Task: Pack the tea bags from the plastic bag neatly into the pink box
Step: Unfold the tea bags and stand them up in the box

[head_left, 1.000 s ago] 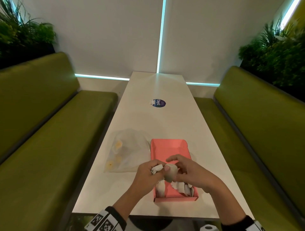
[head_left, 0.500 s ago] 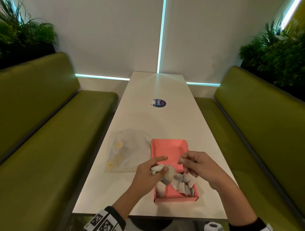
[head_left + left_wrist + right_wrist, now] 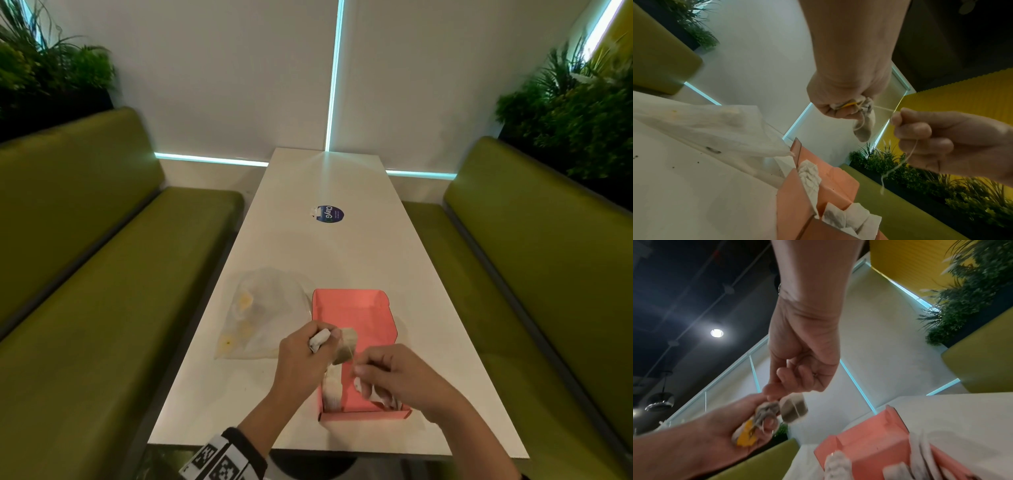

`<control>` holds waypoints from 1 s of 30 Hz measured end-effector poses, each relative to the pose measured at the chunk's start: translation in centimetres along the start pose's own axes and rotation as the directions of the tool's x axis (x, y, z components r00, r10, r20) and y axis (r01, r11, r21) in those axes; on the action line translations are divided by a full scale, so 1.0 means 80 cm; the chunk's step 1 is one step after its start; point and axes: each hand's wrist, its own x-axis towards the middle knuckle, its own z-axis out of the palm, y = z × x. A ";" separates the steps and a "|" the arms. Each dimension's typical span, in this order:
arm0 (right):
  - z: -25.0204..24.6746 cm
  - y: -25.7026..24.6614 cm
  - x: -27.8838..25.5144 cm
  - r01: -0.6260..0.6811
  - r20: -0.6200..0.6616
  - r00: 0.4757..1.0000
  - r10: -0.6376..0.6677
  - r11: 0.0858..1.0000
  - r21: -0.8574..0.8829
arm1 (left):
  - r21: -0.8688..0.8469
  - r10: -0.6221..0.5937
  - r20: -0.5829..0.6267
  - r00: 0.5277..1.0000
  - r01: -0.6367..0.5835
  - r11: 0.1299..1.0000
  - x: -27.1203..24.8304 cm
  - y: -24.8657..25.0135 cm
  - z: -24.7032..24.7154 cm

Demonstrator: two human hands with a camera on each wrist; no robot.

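The pink box [image 3: 354,313] lies open on the white table [image 3: 325,246], with several white tea bags [image 3: 333,394] at its near end. My left hand [image 3: 320,341] grips a small bunch of tea bags with a yellow tag [image 3: 747,436] just above the box's left wall. One brown tea bag [image 3: 345,349] dangles from that bunch. My right hand [image 3: 359,370] pinches this bag's string [image 3: 907,158] and holds it taut over the box. The clear plastic bag [image 3: 263,311], yellow tags showing inside, lies flat to the left of the box.
Green benches [image 3: 102,308] run along both sides of the narrow table. A round blue sticker [image 3: 329,214] sits farther up the tabletop. Plants [image 3: 575,113] stand behind both benches. Dark crumbs [image 3: 672,167] speckle the table near the box.
My right hand has let go of the bunch and drawn back toward me, pulling a string out. The left hand has risen slightly, and one brown tea bag now hangs free.
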 end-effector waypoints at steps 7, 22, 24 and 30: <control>0.015 0.035 0.018 -0.112 0.094 0.987 0.131 0.975 -0.190 | -0.164 -0.123 0.119 0.985 0.142 0.976 0.001 0.012 -0.004; -0.015 0.015 0.027 -0.042 -0.098 0.994 0.047 0.998 0.055 | -0.069 -0.186 0.324 0.928 0.220 0.973 -0.010 0.007 -0.003; -0.014 0.013 0.025 -0.022 -0.090 0.996 0.026 0.999 0.047 | -0.060 -0.180 0.313 0.933 0.208 0.976 -0.010 0.004 -0.003; -0.006 0.012 0.024 0.046 -0.200 0.978 -0.059 0.997 -0.069 | -0.034 -0.201 0.291 0.935 0.220 0.975 -0.009 -0.001 0.002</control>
